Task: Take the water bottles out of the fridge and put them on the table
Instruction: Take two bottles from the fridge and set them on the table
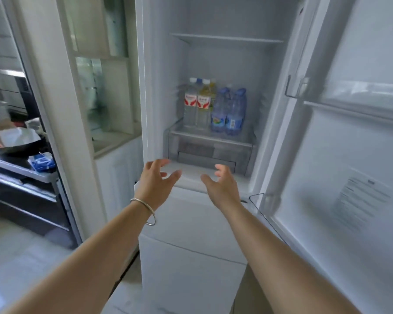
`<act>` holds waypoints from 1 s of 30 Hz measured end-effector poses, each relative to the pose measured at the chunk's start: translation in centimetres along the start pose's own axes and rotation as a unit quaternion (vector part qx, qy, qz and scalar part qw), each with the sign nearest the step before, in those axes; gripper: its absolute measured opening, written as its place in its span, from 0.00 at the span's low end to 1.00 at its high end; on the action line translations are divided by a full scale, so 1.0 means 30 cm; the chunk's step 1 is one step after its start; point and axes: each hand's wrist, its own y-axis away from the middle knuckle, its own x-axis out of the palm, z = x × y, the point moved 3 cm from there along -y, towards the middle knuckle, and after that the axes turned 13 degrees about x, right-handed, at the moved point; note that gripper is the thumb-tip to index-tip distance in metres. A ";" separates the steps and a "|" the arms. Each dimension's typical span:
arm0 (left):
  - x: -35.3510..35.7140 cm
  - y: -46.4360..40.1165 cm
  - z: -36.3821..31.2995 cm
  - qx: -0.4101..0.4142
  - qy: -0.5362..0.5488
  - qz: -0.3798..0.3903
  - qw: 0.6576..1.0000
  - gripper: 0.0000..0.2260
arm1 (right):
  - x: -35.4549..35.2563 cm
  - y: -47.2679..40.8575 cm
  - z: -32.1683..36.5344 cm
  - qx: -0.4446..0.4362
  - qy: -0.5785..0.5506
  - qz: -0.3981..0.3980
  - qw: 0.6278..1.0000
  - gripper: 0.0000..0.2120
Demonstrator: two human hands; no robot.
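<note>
Head view: fridge (159, 87) open, door (349, 155) swung out at 3 o'clock. Water bottles stand on the lower shelf (210, 141) above a clear drawer (209, 152), just above frame centre. Two clear bottles with red-white labels (196, 103) on the left, touching; more caps show behind them, count unclear. Two blue bottles (229, 112) just beside at their 3 o'clock. Left hand (156, 182) at 6 o'clock of the bottles, fingers spread and loosely curved, holding nothing, silver bangle (144, 210) on the wrist. Right hand (222, 184) near it at 3 o'clock, fingers likewise loose, empty. Both hands below the shelf, apart from the bottles. Counter (21, 171) with a dark pan (16, 146) and blue pack (42, 162) at 9 o'clock, blurred.
</note>
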 end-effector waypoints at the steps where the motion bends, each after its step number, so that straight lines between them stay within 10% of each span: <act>1: 0.015 -0.057 0.019 0.005 -0.002 -0.003 1.000 0.20 | 0.020 -0.060 0.007 0.001 -0.001 0.001 1.000 0.27; 20: 0.436 -1.118 0.444 -0.011 0.142 0.053 0.988 0.17 | 0.264 -1.047 0.275 -0.011 -0.022 -0.078 0.997 0.19; 30: 0.567 -1.394 0.520 -0.023 0.197 -0.070 0.978 0.19 | 0.334 -1.319 0.372 -0.078 -0.027 -0.208 0.975 0.30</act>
